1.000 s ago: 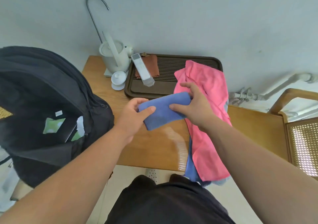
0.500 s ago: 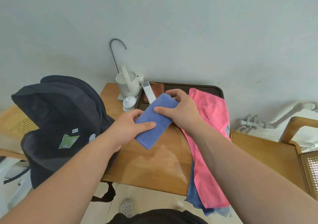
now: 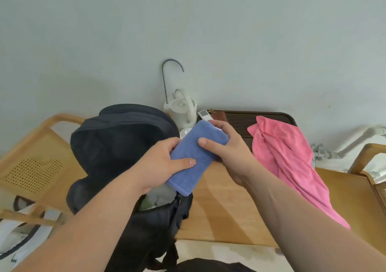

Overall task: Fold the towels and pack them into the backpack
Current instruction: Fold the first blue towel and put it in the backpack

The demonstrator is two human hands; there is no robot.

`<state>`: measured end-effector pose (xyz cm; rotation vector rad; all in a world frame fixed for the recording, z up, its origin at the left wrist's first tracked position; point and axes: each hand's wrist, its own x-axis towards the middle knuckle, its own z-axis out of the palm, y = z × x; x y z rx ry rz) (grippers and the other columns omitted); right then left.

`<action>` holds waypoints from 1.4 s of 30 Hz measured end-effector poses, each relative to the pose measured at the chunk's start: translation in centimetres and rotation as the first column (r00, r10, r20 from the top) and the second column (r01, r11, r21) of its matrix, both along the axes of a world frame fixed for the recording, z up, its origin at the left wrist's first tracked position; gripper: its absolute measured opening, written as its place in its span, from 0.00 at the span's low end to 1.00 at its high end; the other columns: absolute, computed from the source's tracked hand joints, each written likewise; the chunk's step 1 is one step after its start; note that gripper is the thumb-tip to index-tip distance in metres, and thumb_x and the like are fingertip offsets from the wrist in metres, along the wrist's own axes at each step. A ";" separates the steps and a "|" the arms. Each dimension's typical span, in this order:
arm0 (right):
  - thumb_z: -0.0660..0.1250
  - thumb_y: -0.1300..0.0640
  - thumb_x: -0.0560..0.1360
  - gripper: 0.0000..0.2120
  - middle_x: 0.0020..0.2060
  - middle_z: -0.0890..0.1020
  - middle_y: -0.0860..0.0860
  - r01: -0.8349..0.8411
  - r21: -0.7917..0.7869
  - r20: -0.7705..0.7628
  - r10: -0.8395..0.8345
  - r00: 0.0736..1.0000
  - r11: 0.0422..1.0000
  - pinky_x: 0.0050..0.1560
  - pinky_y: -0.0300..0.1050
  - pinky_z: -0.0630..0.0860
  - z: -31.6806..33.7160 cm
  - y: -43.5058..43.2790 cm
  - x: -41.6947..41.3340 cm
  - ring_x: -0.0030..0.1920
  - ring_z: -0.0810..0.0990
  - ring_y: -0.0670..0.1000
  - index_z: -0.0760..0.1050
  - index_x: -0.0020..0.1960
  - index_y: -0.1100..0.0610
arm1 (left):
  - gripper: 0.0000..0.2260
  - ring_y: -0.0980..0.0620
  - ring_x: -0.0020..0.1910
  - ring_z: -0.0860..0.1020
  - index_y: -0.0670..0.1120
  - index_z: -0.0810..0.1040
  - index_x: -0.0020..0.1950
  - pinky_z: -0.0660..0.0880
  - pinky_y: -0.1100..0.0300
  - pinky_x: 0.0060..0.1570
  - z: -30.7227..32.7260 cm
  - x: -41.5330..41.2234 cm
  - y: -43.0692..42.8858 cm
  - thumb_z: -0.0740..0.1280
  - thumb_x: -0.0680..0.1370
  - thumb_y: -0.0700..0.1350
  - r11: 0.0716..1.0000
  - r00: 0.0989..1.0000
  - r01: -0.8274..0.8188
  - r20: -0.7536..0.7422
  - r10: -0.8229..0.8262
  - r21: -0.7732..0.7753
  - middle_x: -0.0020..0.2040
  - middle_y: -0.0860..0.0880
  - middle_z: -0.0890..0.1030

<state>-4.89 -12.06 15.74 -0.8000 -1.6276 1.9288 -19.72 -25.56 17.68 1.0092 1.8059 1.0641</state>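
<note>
Blue towel [image 3: 193, 149], long axis seemingly toward kettle [image 3: 184, 113].

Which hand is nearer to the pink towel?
Right. The right hand grips the far end of the blue towel, beside the pink towel; the left hand grips its near end, over the backpack.

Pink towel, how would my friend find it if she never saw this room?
Find the wooden table against the grey wall, then the dark slatted tray at its back. The pink towel lies from that tray's right end down toward the table's front. Unlike the blue towel, folded small, it is loose and crumpled.
</note>
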 end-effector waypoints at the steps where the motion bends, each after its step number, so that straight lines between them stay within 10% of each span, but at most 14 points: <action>1: 0.81 0.53 0.66 0.29 0.58 0.82 0.51 -0.005 -0.018 0.000 0.005 1.000 1.000 0.54 0.53 0.82 -0.3 -1.6 -0.7 0.57 0.83 0.53 0.75 0.64 0.50 | 0.11 0.51 0.48 0.84 0.49 0.80 0.54 0.83 0.48 0.50 -0.2 -1.3 -1.4 0.76 0.74 0.46 1.000 1.000 0.022 0.000 -0.022 -0.004 0.49 0.49 0.85; 8: 0.79 0.59 0.69 0.18 0.46 0.82 0.40 0.182 0.371 0.110 -0.238 0.965 0.911 0.43 0.38 0.80 -1.1 -11.0 -4.8 0.48 0.82 0.44 0.76 0.55 0.49 | 0.15 0.52 0.50 0.84 0.52 0.80 0.55 0.82 0.47 0.52 -3.3 -7.3 -8.7 0.77 0.72 0.53 0.992 0.992 0.123 0.021 -0.122 -0.040 0.50 0.52 0.84; 13: 0.74 0.57 0.74 0.19 0.53 0.80 0.38 0.028 0.564 0.154 -0.139 0.978 0.825 0.51 0.33 0.76 -2.4 -13.2 -7.8 0.57 0.79 0.42 0.75 0.61 0.43 | 0.16 0.56 0.46 0.82 0.55 0.80 0.55 0.81 0.53 0.52 -6.9 -10.6 -12.1 0.74 0.72 0.61 0.965 0.950 0.105 -0.264 -0.170 -0.241 0.46 0.57 0.83; 17: 0.70 0.56 0.77 0.19 0.55 0.77 0.41 -0.124 0.682 0.215 -0.035 0.976 0.721 0.54 0.27 0.69 -4.2 -13.6 -10.1 0.57 0.75 0.38 0.74 0.66 0.47 | 0.12 0.50 0.49 0.79 0.50 0.83 0.53 0.77 0.51 0.49 -9.9 -12.5 -15.3 0.74 0.74 0.55 0.974 0.649 -0.068 -0.751 -0.120 -0.215 0.46 0.53 0.82; 22: 0.64 0.54 0.81 0.23 0.61 0.72 0.50 -0.381 0.536 0.512 0.069 0.856 0.753 0.44 0.26 0.67 -7.1 -12.0 -14.3 0.50 0.76 0.47 0.65 0.74 0.47 | 0.17 0.37 0.62 0.75 0.48 0.84 0.51 0.74 0.41 0.56 -11.1 -13.1 -18.7 0.78 0.68 0.57 0.942 0.457 -0.278 -0.889 -0.041 -0.187 0.64 0.42 0.78; 29: 0.67 0.61 0.75 0.27 0.63 0.76 0.53 -0.483 0.268 0.660 0.206 0.722 0.834 0.48 0.40 0.76 -10.9 -11.2 -17.9 0.55 0.78 0.51 0.68 0.72 0.48 | 0.31 0.37 0.76 0.60 0.57 0.71 0.72 0.63 0.42 0.71 -11.9 -14.8 -20.2 0.65 0.73 0.70 0.869 0.714 -0.365 -0.700 0.030 -0.335 0.81 0.43 0.52; 34: 0.67 0.59 0.78 0.28 0.65 0.77 0.54 -0.626 0.194 0.803 0.245 0.544 0.756 0.54 0.44 0.76 -12.1 -11.6 -22.4 0.60 0.78 0.55 0.66 0.76 0.51 | 0.29 0.47 0.69 0.70 0.60 0.70 0.71 0.71 0.53 0.66 -12.5 -17.9 -21.0 0.68 0.73 0.67 0.917 0.883 -0.203 -0.470 0.020 -0.342 0.72 0.50 0.66; 42: 0.75 0.58 0.74 0.27 0.59 0.79 0.56 -0.133 -0.118 0.699 0.178 0.693 0.984 0.55 0.57 0.82 -16.6 -13.9 -28.5 0.58 0.79 0.58 0.70 0.70 0.57 | 0.27 0.52 0.53 0.74 0.60 0.69 0.69 0.75 0.59 0.56 -12.9 -21.0 -22.0 0.67 0.73 0.68 0.930 0.879 0.006 -0.442 -0.181 -0.368 0.58 0.52 0.66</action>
